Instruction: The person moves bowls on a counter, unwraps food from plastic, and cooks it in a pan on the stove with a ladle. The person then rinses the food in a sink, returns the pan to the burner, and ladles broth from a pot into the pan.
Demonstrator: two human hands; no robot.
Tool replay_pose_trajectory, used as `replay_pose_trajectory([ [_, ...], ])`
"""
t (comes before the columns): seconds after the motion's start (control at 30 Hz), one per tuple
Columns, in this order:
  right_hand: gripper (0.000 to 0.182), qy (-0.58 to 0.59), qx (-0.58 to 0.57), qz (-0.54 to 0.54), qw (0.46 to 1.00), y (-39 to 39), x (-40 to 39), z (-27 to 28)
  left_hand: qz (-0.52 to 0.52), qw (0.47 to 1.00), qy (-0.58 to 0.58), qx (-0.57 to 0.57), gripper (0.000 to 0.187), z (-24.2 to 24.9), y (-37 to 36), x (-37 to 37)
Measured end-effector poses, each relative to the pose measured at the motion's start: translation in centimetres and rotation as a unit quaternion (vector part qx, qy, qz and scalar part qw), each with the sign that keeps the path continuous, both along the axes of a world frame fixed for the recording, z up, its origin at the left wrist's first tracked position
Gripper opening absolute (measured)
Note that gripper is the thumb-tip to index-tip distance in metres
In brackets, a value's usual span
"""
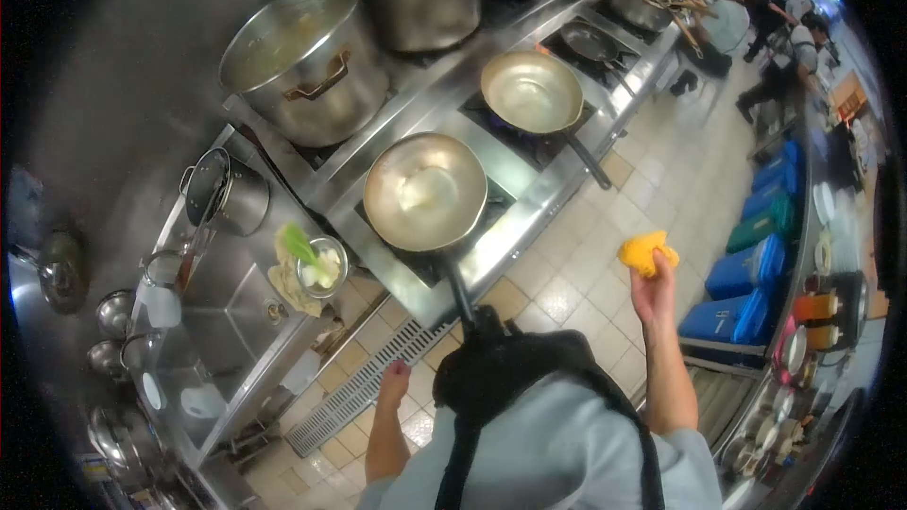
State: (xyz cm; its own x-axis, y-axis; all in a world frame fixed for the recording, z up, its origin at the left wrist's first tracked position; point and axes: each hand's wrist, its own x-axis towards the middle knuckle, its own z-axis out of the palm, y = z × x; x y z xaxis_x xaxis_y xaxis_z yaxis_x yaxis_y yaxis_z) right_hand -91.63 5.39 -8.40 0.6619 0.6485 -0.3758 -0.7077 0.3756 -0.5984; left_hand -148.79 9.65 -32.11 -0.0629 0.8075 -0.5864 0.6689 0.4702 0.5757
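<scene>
My right hand (pixel 653 295) is raised over the floor on the right, its fingers closed on a bunched yellow cloth (pixel 645 253). Low in the view, my left hand (pixel 395 384) hangs beside the apron (pixel 515 359), loosely closed, with nothing seen in it. Nearest me on the stove is a steel frying pan (pixel 425 191) with a little pale liquid or shine inside; its dark handle (pixel 460 293) points at my body. A second frying pan (pixel 532 92) sits on the burner to the right. Neither hand touches the pans.
Two tall stockpots (pixel 326 99) (pixel 425 5) stand behind the pans. Left are a sink (pixel 231 307), a bowl of cut vegetables (pixel 322 267) and a lidded pot (pixel 227 191). Blue bins (pixel 746 264) line the right side. Several people (pixel 726 24) work farther along the aisle.
</scene>
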Motion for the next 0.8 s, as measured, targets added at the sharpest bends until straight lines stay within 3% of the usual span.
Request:
replay_pose_trajectory([
  [0.03,0.031,-0.011,0.004,0.012,1.0,1.5,0.8,0.5,0.002,0.999,-0.007,0.04,0.037,1.5,1.2,0.8],
  [0.17,0.031,-0.03,-0.007,0.074,0.997,8.5,4.0,1.9,0.055,0.997,-0.042,0.022,0.036,6.8,3.5,3.3],
  [0.23,0.031,-0.089,-0.024,0.157,0.983,12.3,5.8,2.8,0.029,0.999,0.007,-0.039,0.037,8.3,4.1,4.0],
  [0.33,0.031,-0.115,-0.023,0.206,0.971,17.9,8.1,3.4,0.071,0.997,0.016,-0.026,0.038,1.4,0.0,0.5],
  [0.43,0.03,-0.113,-0.012,0.239,0.964,23.3,10.4,2.9,0.155,0.987,0.029,-0.04,0.038,0.9,-4.3,1.9],
  [0.57,0.033,-0.185,-0.044,0.338,0.922,30.6,14.5,-0.6,0.263,0.964,0.012,0.039,0.037,3.9,-10.3,9.6],
  [0.6,0.035,-0.2,-0.037,0.384,0.901,32.5,15.0,-1.1,0.316,0.949,0.011,0.006,0.036,4.0,-12.3,11.6],
  [0.67,0.038,-0.22,-0.051,0.403,0.887,35.6,16.5,-3.5,0.256,0.963,0.041,0.068,0.034,1.6,-17.1,16.3],
  [0.73,0.039,-0.24,-0.055,0.42,0.874,38.4,18.3,-5.2,0.206,0.973,0.012,0.106,0.026,-5.5,-24.2,19.2],
  [0.8,0.04,-0.331,-0.083,0.469,0.814,40.3,18.9,-6.5,0.415,0.903,-0.095,-0.064,0.031,-3.6,-26.6,25.6],
])
